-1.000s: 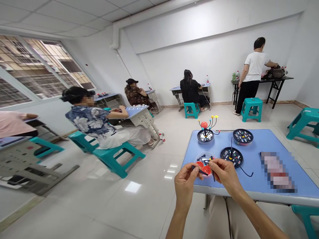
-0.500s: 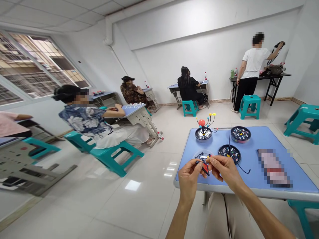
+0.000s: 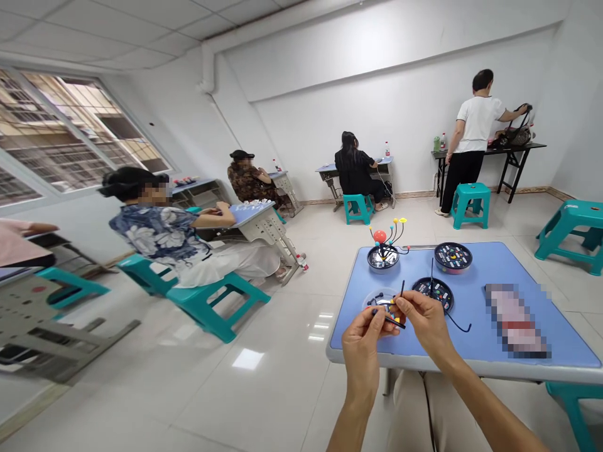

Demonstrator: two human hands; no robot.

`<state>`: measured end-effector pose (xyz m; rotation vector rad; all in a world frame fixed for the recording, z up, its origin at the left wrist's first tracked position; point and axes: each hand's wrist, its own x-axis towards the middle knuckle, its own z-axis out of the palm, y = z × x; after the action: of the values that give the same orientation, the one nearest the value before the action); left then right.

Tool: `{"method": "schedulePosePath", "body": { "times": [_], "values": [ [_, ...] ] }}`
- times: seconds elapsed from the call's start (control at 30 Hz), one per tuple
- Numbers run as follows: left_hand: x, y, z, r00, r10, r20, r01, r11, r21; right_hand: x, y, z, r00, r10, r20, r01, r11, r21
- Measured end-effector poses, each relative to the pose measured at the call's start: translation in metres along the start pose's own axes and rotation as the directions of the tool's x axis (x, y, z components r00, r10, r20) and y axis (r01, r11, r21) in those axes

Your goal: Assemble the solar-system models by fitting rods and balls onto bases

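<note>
In front of me at the near edge of the desk, my left hand (image 3: 363, 342) pinches a thin black piece (image 3: 396, 322) between thumb and fingertips. It shows nearly edge-on, so its kind is unclear. Close beside it, my right hand (image 3: 424, 317) is closed in a pinch on a slim black rod (image 3: 402, 286) pointing up. A clear round dish (image 3: 370, 294) with small black and yellow parts lies just behind my hands, partly hidden. Behind my right hand sits a round black base (image 3: 440, 290) with an upright rod and a curved black wire (image 3: 458, 322).
A planet model (image 3: 380, 237) with coloured balls and another round black base (image 3: 453, 256) stand on the far part of the blue desk (image 3: 499, 267). A blurred-out flat object (image 3: 517, 320) lies right. Several people sit at other desks; one stands by a black table (image 3: 518, 148).
The piece in my left hand has turned from showing a red face to nearly edge-on. A black rod now sticks up from my right fingers. The standing person's arm and bag have come down.
</note>
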<state>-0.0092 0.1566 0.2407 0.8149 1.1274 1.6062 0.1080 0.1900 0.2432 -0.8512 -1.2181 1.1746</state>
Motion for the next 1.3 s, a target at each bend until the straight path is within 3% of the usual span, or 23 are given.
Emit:
{"method": "schedulePosePath", "body": {
  "times": [0.07,0.23,0.7,1.1,1.3],
  "values": [
    [0.001,0.001,-0.004,0.997,0.040,-0.061,-0.043,0.998,-0.040,0.001,-0.002,-0.003,0.998,0.068,0.004,-0.068,0.993,0.096],
    [0.003,0.005,-0.013,0.982,0.080,-0.171,-0.100,0.989,-0.107,0.001,-0.006,-0.005,0.994,0.105,0.018,-0.106,0.981,0.160],
    [-0.006,0.001,-0.010,0.990,0.100,-0.097,-0.108,0.991,-0.077,-0.010,0.016,-0.016,0.995,0.093,0.027,-0.097,0.962,0.255],
    [-0.012,-0.001,-0.006,0.990,0.127,-0.060,-0.131,0.989,-0.073,-0.022,0.004,-0.020,0.997,0.043,-0.063,-0.036,0.994,0.108],
    [-0.011,-0.005,-0.008,0.989,0.125,-0.075,-0.131,0.987,-0.090,-0.024,0.010,-0.024,0.995,0.034,-0.097,-0.027,0.997,0.067]
  ]
}}
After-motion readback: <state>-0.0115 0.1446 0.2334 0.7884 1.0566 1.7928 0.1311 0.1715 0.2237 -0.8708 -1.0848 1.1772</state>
